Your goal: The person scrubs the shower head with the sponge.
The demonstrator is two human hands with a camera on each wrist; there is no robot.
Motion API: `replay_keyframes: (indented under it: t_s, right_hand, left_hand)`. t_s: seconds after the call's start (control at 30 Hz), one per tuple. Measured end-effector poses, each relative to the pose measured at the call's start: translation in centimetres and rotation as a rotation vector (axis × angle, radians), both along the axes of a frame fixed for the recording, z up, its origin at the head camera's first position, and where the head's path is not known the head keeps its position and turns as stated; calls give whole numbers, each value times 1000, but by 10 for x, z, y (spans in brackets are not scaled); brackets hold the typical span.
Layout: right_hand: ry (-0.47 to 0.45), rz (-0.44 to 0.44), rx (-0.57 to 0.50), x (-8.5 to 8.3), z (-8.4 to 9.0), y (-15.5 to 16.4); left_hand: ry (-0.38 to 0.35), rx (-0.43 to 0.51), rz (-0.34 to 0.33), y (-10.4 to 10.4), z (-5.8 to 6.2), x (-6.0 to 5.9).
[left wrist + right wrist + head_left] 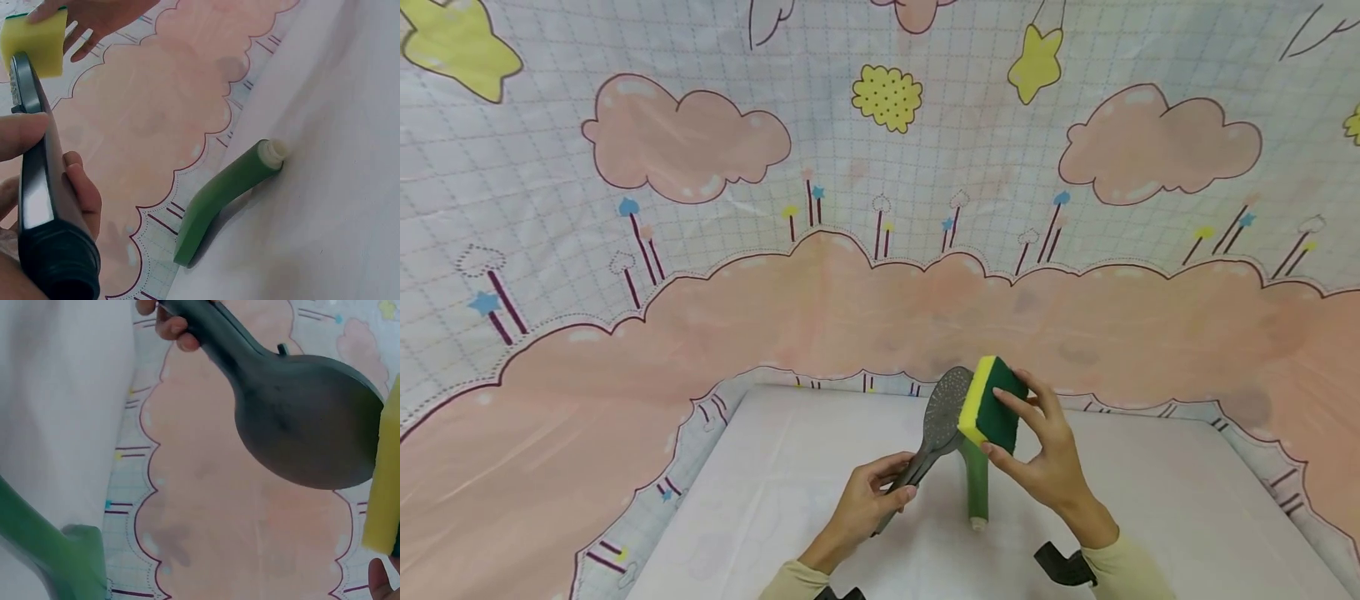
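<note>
My left hand (880, 492) grips the handle of a dark grey shower head (942, 414) and holds it raised above the table, round face tilted up to the right. My right hand (1026, 433) pinches a yellow and green sponge (991, 404) between thumb and fingers, its yellow side against the rim of the shower head's face. In the left wrist view the handle (40, 200) runs up toward the sponge (37, 40). The right wrist view shows the head's smooth back (306, 419) and the sponge's yellow edge (382, 487).
A curved green tube-like piece (976, 487) with a pale end lies on the white table cover (1150, 517) between my hands; it also shows as a green piece (225, 190) from the left wrist. A pink cloud-patterned cloth (850, 308) hangs behind the table.
</note>
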State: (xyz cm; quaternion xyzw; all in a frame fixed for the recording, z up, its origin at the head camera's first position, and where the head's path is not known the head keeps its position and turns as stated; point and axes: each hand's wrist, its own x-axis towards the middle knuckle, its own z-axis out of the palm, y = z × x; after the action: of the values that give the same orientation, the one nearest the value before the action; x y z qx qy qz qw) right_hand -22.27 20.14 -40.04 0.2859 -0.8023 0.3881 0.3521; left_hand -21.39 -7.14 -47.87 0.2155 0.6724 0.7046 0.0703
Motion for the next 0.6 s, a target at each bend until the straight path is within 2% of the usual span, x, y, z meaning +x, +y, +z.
replay_keyframes:
  t_s: [0.2, 0.33, 0.6]
  right_hand:
    - [35, -2, -55, 3, -10, -9]
    - [65, -34, -48, 4, -17, -16]
    - [108, -77, -57, 9, -25, -28]
  left_hand:
    - [-15, 28, 19, 9, 1, 0]
    - [-23, 32, 34, 15, 2, 0]
    - [-125, 77, 64, 20, 7, 3]
